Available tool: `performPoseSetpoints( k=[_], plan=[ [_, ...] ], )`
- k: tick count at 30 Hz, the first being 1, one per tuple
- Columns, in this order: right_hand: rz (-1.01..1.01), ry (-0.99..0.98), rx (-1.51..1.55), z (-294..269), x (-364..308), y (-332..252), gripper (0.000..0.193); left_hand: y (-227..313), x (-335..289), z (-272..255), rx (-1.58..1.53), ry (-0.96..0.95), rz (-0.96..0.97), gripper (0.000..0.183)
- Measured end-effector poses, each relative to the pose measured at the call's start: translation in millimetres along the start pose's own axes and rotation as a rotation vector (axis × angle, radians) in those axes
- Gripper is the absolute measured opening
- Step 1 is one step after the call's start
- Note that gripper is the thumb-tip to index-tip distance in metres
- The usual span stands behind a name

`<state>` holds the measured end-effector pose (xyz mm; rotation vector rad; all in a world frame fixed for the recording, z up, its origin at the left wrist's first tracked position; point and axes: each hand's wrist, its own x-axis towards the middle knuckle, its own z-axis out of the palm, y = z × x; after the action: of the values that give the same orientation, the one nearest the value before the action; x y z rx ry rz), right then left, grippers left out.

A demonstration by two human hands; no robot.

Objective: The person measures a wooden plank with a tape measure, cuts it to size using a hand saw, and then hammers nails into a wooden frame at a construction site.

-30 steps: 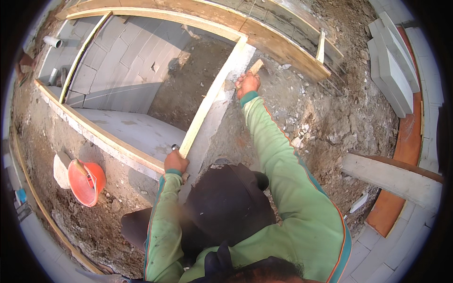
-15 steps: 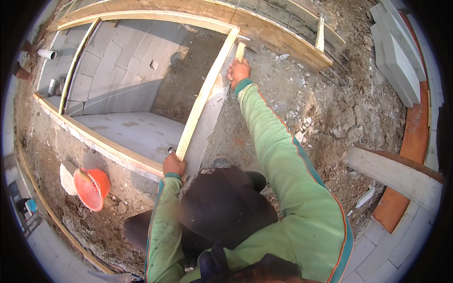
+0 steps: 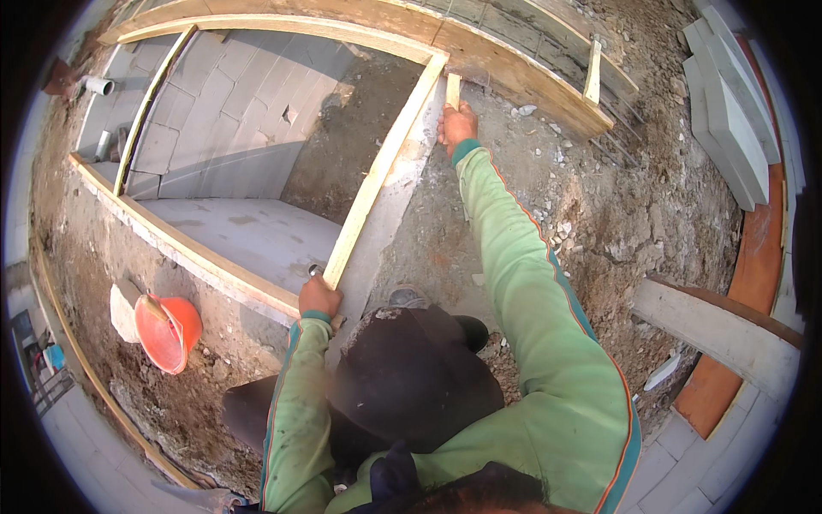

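My left hand (image 3: 319,296) is closed around the near end of a pale wooden batten (image 3: 377,184), the right side of a timber frame on top of a low wall. A small rounded metal piece (image 3: 315,270) shows at its fingers; what it belongs to is hidden. Past the far end of that batten, my right hand (image 3: 458,125) grips the wooden handle of a hammer (image 3: 453,89) just outside the frame's corner. The hammer's head is hard to make out now. Inside the frame is a pit lined with grey blocks (image 3: 227,111).
A cross batten (image 3: 154,111) spans the frame's left part. An orange bucket (image 3: 167,336) stands on the soil at left. Plank formwork (image 3: 514,81) with bars runs behind. Grey blocks (image 3: 728,111) are stacked at right, near a concrete beam (image 3: 715,330). White pipe ends (image 3: 98,85) jut out at far left.
The view has shifted slightly. My right hand has moved a little with the hammer, whose dark head showed before and is now hardly visible. My left hand keeps its hold on the batten.
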<state>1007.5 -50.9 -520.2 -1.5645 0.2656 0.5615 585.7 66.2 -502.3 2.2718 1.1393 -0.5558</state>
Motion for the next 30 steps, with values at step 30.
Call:
performPoseSetpoints(
  k=[30],
  plan=[
    [-0.637,0.076,-1.142,-38.9,-5.3,-30.3,0.052,9.6,-8.3,-4.0,-0.032,0.003,-0.043,0.032]
  ],
)
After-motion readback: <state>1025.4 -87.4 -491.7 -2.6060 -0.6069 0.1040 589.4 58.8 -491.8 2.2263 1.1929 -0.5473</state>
